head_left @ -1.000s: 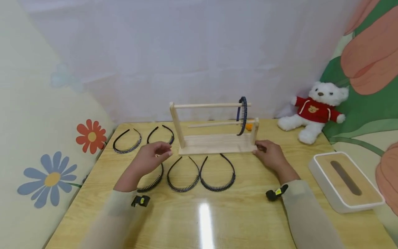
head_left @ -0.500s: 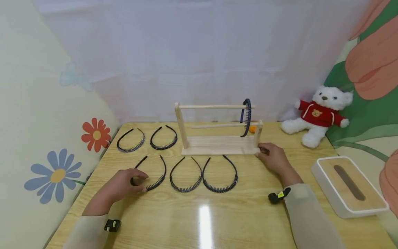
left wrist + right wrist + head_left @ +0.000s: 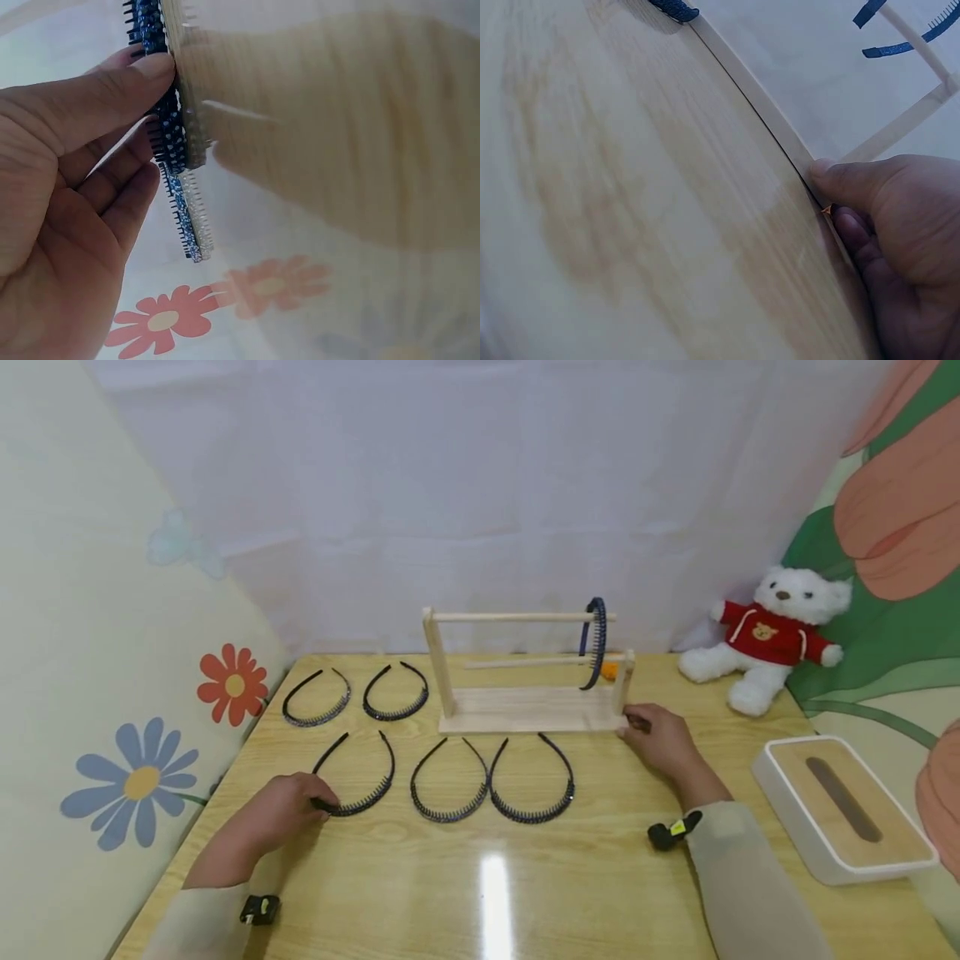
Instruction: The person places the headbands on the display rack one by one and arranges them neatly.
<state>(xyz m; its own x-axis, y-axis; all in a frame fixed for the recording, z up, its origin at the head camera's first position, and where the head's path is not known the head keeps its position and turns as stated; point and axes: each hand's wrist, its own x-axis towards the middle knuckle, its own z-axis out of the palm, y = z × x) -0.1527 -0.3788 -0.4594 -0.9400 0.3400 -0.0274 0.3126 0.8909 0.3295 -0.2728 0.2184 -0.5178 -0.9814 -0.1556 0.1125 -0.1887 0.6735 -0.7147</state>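
My left hand [image 3: 281, 810] pinches the left side of a black toothed headband [image 3: 369, 802] at the front left of the table. Close up in the left wrist view, thumb and fingers sit on either side of that dark blue, glittery headband [image 3: 172, 131]. The right hand [image 3: 662, 739] grips the right end of the base of a wooden rack [image 3: 525, 710], its thumb on the edge in the right wrist view. Over the rack's two rods, near their right end, hangs one dark blue headband [image 3: 598, 639].
Two headbands, one at the middle [image 3: 448, 817] and one beside it [image 3: 532, 817], lie before the rack. Two more, a left one [image 3: 307, 722] and its neighbour [image 3: 397, 716], lie behind. A teddy bear [image 3: 768, 631] and a white box with a wooden lid [image 3: 780, 810] stand right.
The left hand has come down and left from beside the rack to the front-left headband and now pinches it, shifting it slightly. The right hand stays at the rack's base.
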